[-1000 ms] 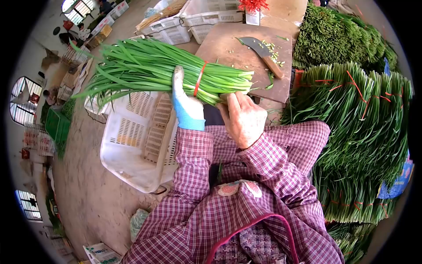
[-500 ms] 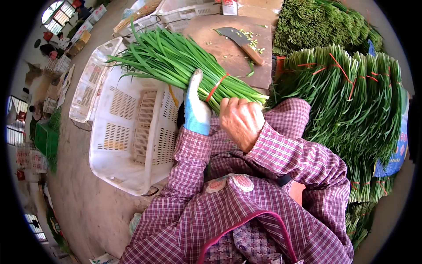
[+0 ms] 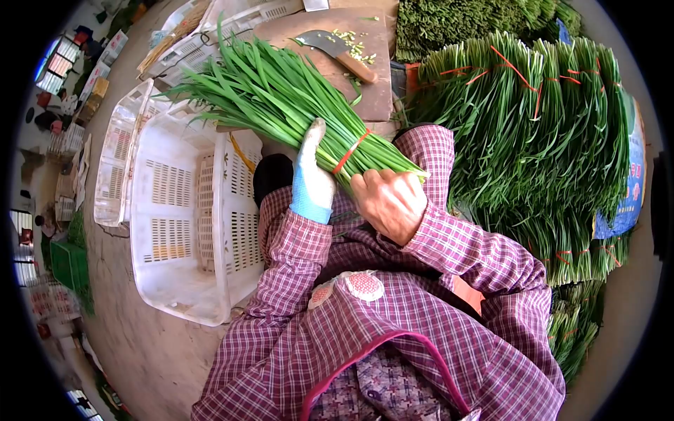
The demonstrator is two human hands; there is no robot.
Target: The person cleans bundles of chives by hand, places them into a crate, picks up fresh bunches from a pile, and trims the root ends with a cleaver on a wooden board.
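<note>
Bundle of green stalks is up in the air in front of the seated person, slanting from leafy tips at far left to cut ends at near right, with a red band around its lower part. On my feed the left hand, in a white and blue glove, grasps it from the near side, just left of the band; I can see the thumb laid up over the stalks, while the other fingers are hidden beneath. The bare right hand is beside the cut ends, its fingers folded well in and touching the stems there. Their tips are out of my sight, so I cannot tell whether they pinch any stems. A few ends poke out to the right past the knuckles. Beyond, I have a brown board carrying a knife and small chopped pieces. To the left, a white crate sits on the floor; to the right are stacked, banded green bunches.
</note>
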